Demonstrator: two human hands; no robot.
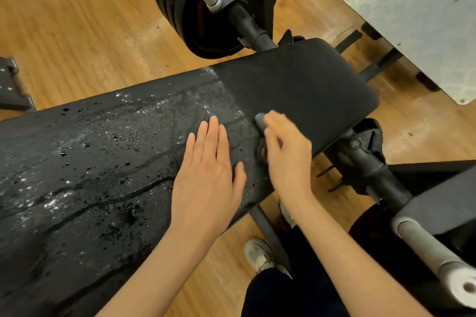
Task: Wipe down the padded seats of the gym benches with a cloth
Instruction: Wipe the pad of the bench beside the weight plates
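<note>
Left hand [206, 177] flat, fingers straight, pressing wet bench pad [103, 162]. Right hand [286, 152] curled around grey cloth [260, 121]. Risk: droplets beyond left fingertips missed; wet pad, slipping palm.

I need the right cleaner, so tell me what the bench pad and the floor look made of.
Bench pad: looks like black vinyl or synthetic leather, matte and fine-grained; liquid beads on its wet stretch instead of soaking in. Floor: wood-look planks with visible grain and a mild sheen, laminate or varnished wood.

A grey cloth [260, 121] is held by the right hand [288, 154] on the wet padded seat [116, 162], the left hand [208, 183] laid flat at its nine o'clock.
</note>
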